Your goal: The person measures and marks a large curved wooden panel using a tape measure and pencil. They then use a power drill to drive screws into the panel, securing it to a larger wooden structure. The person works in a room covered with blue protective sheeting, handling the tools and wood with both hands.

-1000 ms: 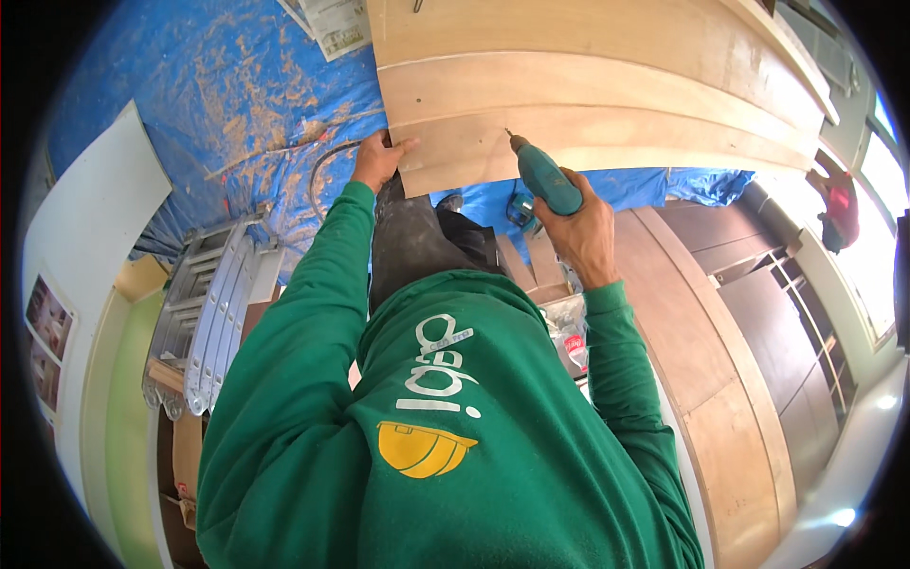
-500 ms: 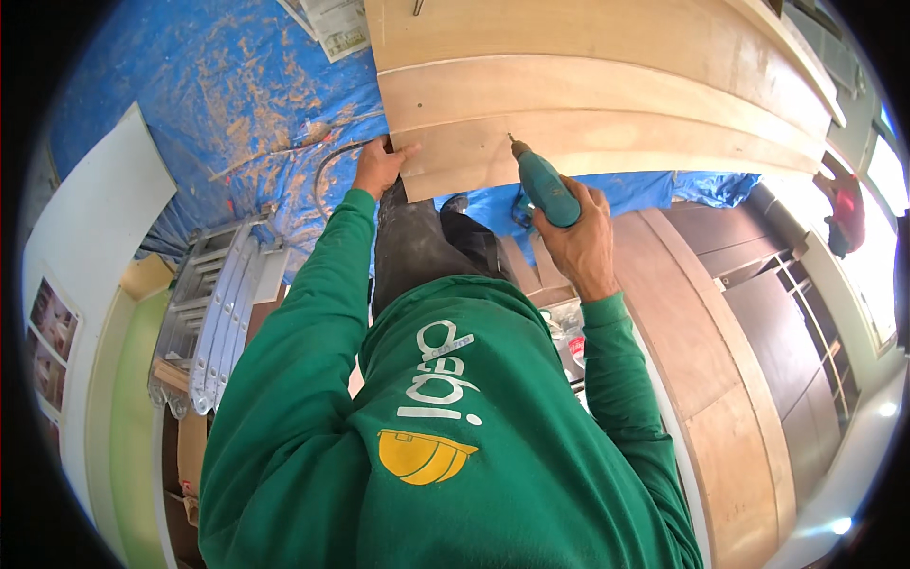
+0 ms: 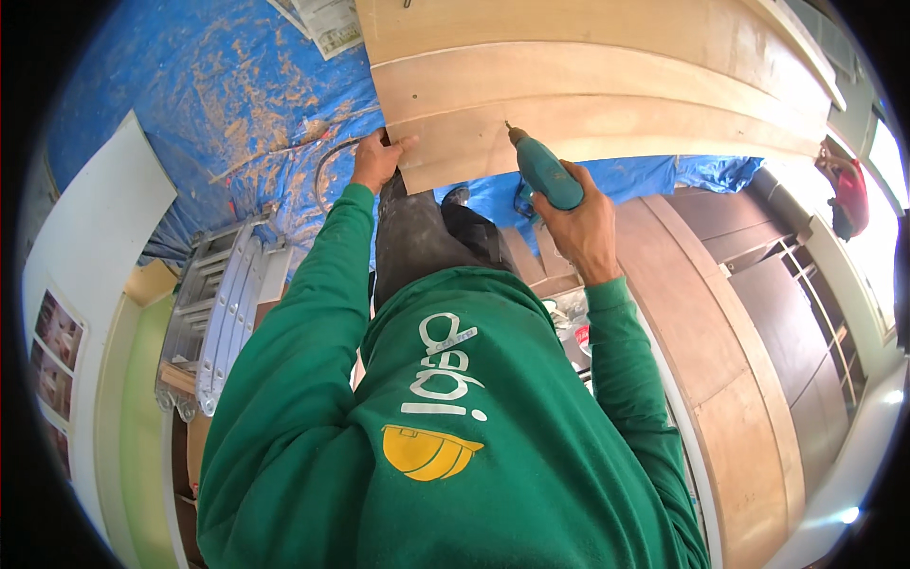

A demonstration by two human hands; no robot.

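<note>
A pale wooden board [image 3: 607, 133] spans the upper middle, with its near edge above a blue tarp. My left hand [image 3: 377, 163] grips its left end, thumb resting on the top face and the other fingers partly hidden at the edge. In my right hand [image 3: 586, 232] is a teal power drill [image 3: 548, 174], held from the near side and pointing away from me. Its thin bit ends over the board's face; whether the tip touches the wood I cannot tell. A small dark hole or mark shows in the wood to the left.
The blue tarp [image 3: 227, 95] on the floor is strewn with wood dust. A folded aluminium ladder [image 3: 223, 308] stands at left, beside a white panel [image 3: 100, 218]. Long wooden panels [image 3: 730, 408] lie at right. A person in red [image 3: 848, 199] is at the far right.
The drill and my right hand have shifted slightly away from me. My left hand stays at the board's end. The whole view has moved a little.
</note>
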